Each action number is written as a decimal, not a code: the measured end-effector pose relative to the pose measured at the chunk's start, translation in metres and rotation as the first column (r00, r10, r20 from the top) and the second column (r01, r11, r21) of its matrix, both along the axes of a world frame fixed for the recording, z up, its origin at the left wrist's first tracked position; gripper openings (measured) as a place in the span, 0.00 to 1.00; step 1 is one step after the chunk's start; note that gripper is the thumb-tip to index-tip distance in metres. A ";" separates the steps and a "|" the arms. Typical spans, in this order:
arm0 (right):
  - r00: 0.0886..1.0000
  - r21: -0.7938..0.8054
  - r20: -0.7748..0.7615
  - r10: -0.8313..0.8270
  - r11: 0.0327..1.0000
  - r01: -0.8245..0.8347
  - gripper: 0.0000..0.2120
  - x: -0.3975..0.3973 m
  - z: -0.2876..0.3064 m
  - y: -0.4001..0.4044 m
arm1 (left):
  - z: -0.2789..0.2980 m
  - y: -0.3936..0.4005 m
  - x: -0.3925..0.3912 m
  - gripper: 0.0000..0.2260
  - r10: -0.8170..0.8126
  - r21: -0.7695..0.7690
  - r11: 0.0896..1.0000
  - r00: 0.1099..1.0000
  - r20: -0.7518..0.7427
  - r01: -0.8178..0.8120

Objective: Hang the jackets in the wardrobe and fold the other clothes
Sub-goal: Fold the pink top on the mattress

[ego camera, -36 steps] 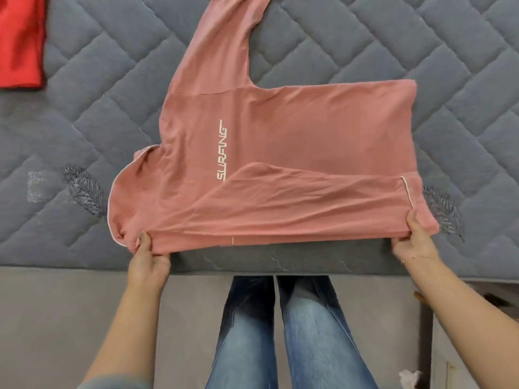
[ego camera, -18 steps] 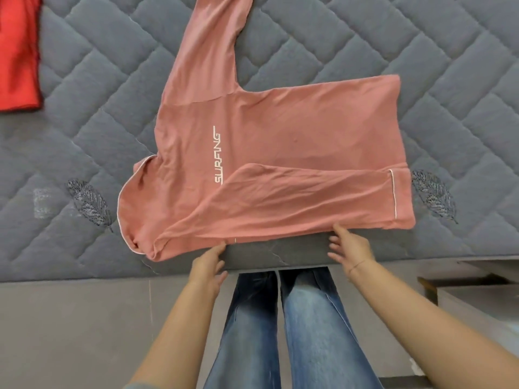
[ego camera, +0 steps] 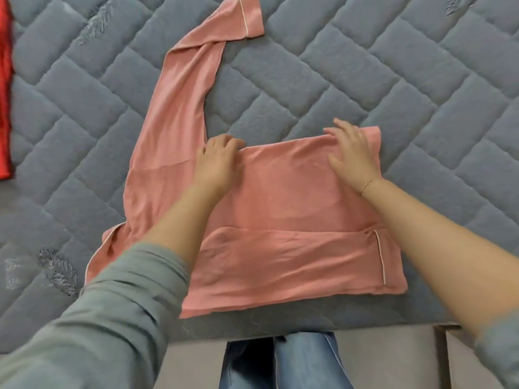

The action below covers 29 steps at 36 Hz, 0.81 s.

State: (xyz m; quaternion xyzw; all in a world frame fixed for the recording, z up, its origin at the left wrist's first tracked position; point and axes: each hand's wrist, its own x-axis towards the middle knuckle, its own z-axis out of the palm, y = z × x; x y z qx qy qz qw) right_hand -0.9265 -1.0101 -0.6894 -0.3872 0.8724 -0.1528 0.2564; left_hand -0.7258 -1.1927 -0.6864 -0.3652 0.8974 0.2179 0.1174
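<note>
Lying under both hands' grip, left hand [ego camera: 217,161], right hand [ego camera: 351,153]: pink top [ego camera: 280,234].

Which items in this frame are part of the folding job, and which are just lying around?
In use:
- pink top, near sleeve folded in
- left hand and right hand, flat on its far edge

Just lying about:
- red garment at the left edge
- quilted mattress underneath
</note>
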 end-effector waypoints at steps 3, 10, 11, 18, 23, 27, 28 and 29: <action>0.989 0.121 -0.087 0.123 0.986 -0.112 0.30 -0.028 -0.017 -0.012 | -0.016 -0.018 -0.010 0.19 -0.109 -0.131 0.982 0.978 0.178 0.134; 0.937 0.141 -0.288 0.196 0.977 -0.161 0.12 -0.040 -0.019 -0.004 | -0.008 -0.039 0.015 0.21 -0.341 -0.189 0.889 0.879 0.333 0.416; 0.932 0.100 -0.304 0.198 0.979 -0.175 0.10 -0.038 -0.016 0.003 | -0.003 -0.037 0.020 0.18 -0.368 -0.192 0.882 0.885 0.286 0.430; 0.943 -0.059 -0.311 0.115 0.988 -0.140 0.06 -0.002 0.019 0.086 | 0.042 0.003 0.066 0.08 -0.415 -0.360 0.852 0.909 -0.022 0.380; 0.945 0.044 -0.273 0.182 0.983 -0.177 0.08 0.043 0.025 0.139 | 0.039 0.059 0.106 0.09 -0.424 -0.217 0.885 0.906 -0.009 0.412; 0.974 0.375 -0.139 0.178 0.920 -0.114 0.13 0.072 0.016 0.146 | 0.027 0.091 0.127 0.24 -0.466 0.045 0.884 0.885 -0.020 0.466; 0.984 0.403 -0.116 0.136 0.912 -0.079 0.15 0.078 0.017 0.142 | 0.026 0.092 0.130 0.24 -0.471 0.075 0.878 0.881 -0.043 0.473; 0.987 0.395 -0.123 0.102 0.917 -0.046 0.15 0.083 0.019 0.136 | 0.025 0.089 0.131 0.22 -0.450 0.086 0.886 0.889 -0.082 0.456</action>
